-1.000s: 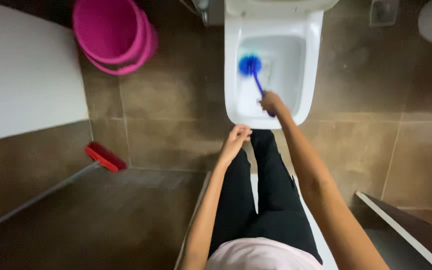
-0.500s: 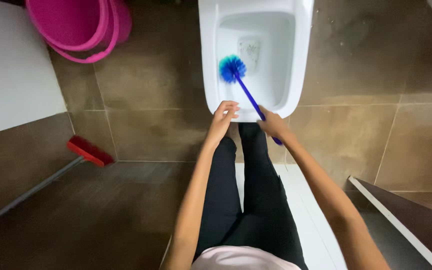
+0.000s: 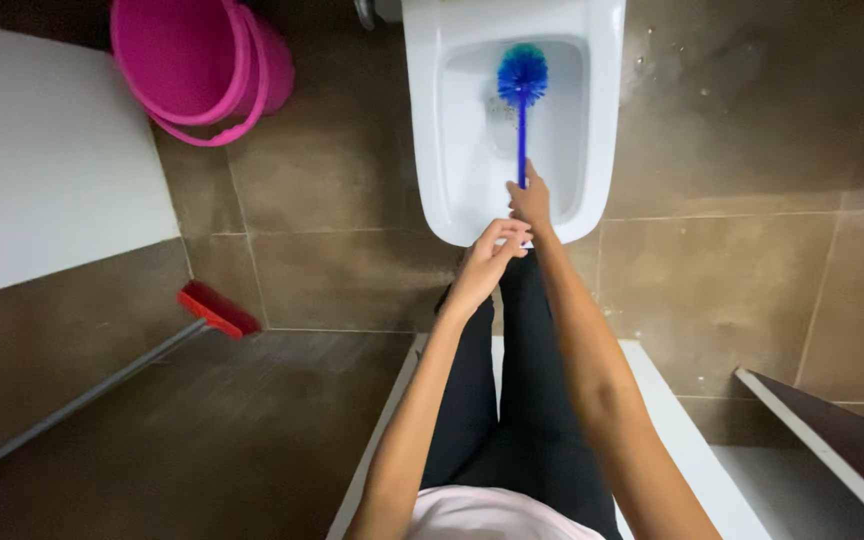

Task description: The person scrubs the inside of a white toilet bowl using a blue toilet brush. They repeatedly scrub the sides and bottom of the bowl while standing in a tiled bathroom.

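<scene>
Toilet brush [image 3: 522,95] in white toilet bowl [image 3: 607,120], right hand [image 3: 530,203] gripping handle

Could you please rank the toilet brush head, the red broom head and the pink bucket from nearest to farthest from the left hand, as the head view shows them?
Measured from the left hand:
1. Toilet brush head, straight ahead inside the bowl.
2. Red broom head, on the floor to the left.
3. Pink bucket, far ahead on the left.

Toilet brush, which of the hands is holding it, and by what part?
The right hand grips the blue toilet brush at the near end of its handle, bristle head inside the toilet bowl. The left hand holds nothing clearly visible.
</scene>
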